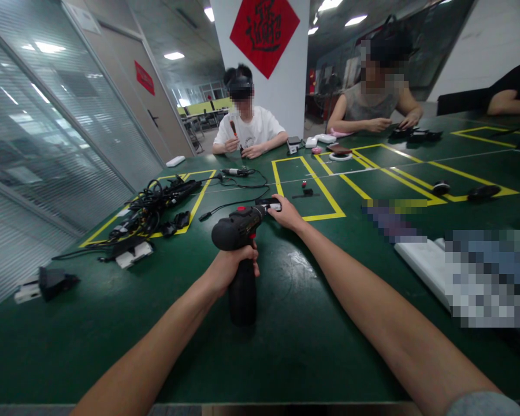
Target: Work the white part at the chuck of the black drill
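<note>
"Cables on our far left, how did they lie?"

"At ten o'clock we had a black cable bundle (156, 203) heaped inside a yellow tape rectangle (199, 190), probably kept there because the tape marked its place. A black power adapter (54, 283) sat nearer, at nine o'clock, outside the tape."

"And our hands?"

"Apart, yet both on one tool. At twelve o'clock, above the green bench top (294, 346), our left hand (236, 268) was clamped around the grip of a black-and-red cordless drill (238, 228), its handle pointing down toward us. Our right hand (286, 214) reached to the drill's front end, seemingly to steady it, though we couldn't tell whether it gripped anything there."

"Further right?"

"At one o'clock, a second taped rectangle (325, 216) held small red and black parts (305, 185), apparently set apart for sorting. Across the bench, a co-worker (247, 127) held a red-handled tool (233, 128) in both hands. At two o'clock, another co-worker's hands (379, 123) were apart, near black items (418, 136). At three o'clock lay a white panel (416, 266), partly blurred."
</note>
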A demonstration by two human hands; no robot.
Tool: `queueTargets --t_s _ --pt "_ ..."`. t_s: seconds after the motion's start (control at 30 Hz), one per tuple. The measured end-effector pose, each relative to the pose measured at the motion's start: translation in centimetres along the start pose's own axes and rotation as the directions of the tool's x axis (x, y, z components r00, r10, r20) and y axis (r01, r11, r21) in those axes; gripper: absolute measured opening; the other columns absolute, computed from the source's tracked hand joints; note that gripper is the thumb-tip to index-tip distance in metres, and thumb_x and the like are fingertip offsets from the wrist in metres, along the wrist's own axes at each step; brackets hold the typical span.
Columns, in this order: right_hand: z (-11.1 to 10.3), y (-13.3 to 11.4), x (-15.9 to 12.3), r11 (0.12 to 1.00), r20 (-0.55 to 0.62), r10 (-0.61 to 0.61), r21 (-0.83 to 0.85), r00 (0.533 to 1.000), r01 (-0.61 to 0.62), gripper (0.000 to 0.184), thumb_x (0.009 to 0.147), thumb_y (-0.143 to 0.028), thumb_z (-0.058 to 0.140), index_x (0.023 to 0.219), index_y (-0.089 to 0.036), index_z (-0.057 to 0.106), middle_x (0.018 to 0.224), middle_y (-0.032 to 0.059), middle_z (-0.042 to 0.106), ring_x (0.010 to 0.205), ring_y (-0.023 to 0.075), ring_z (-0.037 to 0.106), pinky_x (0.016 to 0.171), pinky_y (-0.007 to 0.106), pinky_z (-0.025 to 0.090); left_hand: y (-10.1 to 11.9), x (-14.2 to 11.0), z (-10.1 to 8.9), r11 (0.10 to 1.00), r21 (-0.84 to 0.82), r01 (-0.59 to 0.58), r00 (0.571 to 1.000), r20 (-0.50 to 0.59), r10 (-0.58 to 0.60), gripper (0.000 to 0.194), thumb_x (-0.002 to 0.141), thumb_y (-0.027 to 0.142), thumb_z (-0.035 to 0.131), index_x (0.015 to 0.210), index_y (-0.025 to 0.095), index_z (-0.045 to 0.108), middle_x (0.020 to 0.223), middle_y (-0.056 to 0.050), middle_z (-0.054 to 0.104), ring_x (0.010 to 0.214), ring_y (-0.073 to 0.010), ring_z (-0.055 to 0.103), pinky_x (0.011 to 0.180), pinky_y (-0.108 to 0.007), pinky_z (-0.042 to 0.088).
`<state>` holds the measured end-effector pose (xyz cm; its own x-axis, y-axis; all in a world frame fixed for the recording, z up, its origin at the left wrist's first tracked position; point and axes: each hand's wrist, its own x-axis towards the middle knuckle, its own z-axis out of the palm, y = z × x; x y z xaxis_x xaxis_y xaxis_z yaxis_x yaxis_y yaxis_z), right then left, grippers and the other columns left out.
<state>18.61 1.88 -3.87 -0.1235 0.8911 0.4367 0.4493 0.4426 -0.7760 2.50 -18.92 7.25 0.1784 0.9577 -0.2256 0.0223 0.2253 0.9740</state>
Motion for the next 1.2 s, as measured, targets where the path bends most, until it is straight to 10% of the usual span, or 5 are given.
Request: queueTargets --t_s 1.2 --pt "0.11 -0.06 -0.03 1.000 -0.002 -0.009 -0.006 1.000 0.009 0.052 0.080 -0.024 0.064 0.130 -0.014 0.054 0.127 0.0149 0.058 0.117 0.0253 0.057 0.106 0.039 0.042 0.04 -0.05 -0.07 1.000 -0.009 0.008 1.000 0.019 -0.008 0.017 0.065 0.022 0.062 0.079 0.015 0.054 0.064 0.001 0.057 0.049 -0.0129 0.058 0.052 -0.024 0.042"
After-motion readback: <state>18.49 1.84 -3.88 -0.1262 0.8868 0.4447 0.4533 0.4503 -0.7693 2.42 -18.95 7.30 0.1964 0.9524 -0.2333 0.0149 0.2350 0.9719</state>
